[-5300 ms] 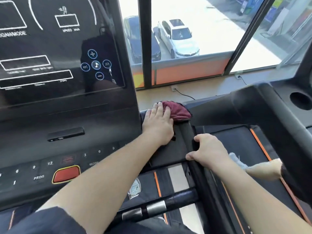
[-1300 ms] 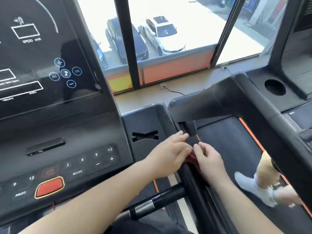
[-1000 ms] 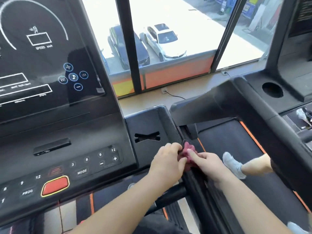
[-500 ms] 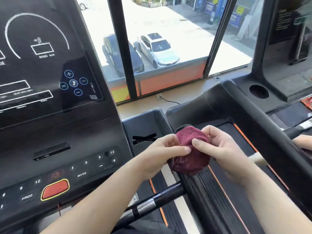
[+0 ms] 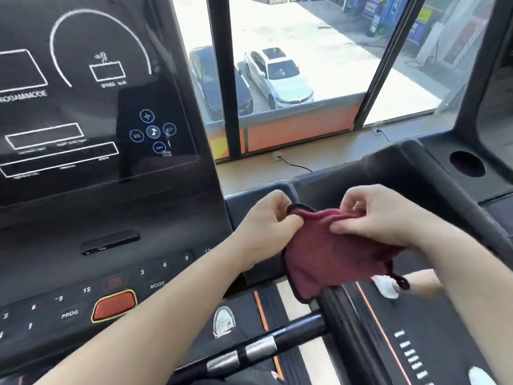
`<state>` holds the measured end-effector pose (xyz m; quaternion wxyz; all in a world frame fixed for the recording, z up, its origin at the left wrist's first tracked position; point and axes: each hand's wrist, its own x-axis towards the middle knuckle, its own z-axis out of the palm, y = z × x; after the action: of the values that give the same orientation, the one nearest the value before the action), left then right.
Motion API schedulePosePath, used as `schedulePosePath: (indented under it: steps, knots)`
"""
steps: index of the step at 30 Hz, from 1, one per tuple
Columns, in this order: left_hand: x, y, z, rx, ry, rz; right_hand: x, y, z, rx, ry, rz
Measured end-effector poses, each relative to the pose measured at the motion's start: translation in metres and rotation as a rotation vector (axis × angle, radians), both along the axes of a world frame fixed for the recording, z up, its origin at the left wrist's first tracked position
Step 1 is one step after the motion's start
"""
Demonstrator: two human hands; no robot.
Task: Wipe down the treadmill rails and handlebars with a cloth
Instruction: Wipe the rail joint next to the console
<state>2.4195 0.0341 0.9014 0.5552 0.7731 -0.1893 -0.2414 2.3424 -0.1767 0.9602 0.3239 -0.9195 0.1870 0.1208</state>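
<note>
Head view, centre right of the frame: both hands hold a dark red terry cloth with black edging [image 5: 330,254] in the air above the black ribbed side rail [image 5: 349,337] of the treadmill. The left hand [image 5: 266,220] pinches the cloth's upper left corner between thumb and fingers; the right hand [image 5: 372,218] grips the top edge just beside it, fingers closed on the fabric. The lower part of the cloth hangs loose, its bottom corner touching or nearly touching the rail. The step looks like refolding or opening the cloth to a fresh face. Done well, that means a flat, doubled pad, no dangling hem, then a wrap around the rail or the black handlebar with silver sensor bands [image 5: 249,351] at lower centre.
</note>
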Motion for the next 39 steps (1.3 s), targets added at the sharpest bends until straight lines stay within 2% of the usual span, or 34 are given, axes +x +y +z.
schedulePosePath:
  steps: [2, 4, 5, 7, 9, 11, 16, 20, 23, 28, 31, 34, 39]
  knots:
    - [0.021, 0.006, -0.011, 0.146, -0.132, 0.096, 0.030, 0.011, -0.027, -0.312, -0.235, -0.021]
    - [0.037, 0.014, -0.020, 0.302, -0.215, 0.155, 0.046, 0.033, -0.061, -0.430, -0.358, 0.031]
    - [0.040, 0.018, -0.024, 0.360, -0.276, 0.158, 0.049, 0.047, -0.080, -0.390, -0.326, 0.080]
    - [0.034, 0.025, -0.032, 0.367, -0.374, 0.125, 0.044, 0.076, -0.115, -0.358, -0.115, 0.189]
    - [0.024, 0.032, -0.041, 0.310, -0.409, 0.085, 0.039, 0.094, -0.144, -0.471, 0.022, 0.263]
    - [0.019, 0.039, -0.051, 0.293, -0.421, 0.059, 0.051, 0.097, -0.157, -0.529, 0.041, 0.217]
    - [0.015, 0.051, -0.059, 0.298, -0.425, 0.089, 0.114, 0.079, -0.154, -0.447, 0.018, 0.090]
    - [0.006, 0.056, -0.056, 0.258, -0.355, 0.125, 0.135, 0.070, -0.149, -0.365, 0.012, 0.062]
    - [-0.001, 0.056, -0.055, 0.250, -0.322, 0.129, 0.111, 0.070, -0.149, -0.356, -0.034, 0.093]
    - [-0.017, 0.055, -0.059, 0.234, -0.322, 0.118, 0.008, 0.073, -0.158, -0.387, -0.064, 0.189]
    - [-0.026, 0.054, -0.064, 0.240, -0.378, 0.114, -0.021, 0.071, -0.166, -0.428, -0.074, 0.244]
    - [-0.032, 0.055, -0.064, 0.219, -0.444, 0.140, 0.008, 0.071, -0.158, -0.382, -0.030, 0.158]
    - [-0.038, 0.050, -0.059, 0.204, -0.430, 0.131, 0.087, 0.063, -0.151, -0.318, -0.036, 0.061]
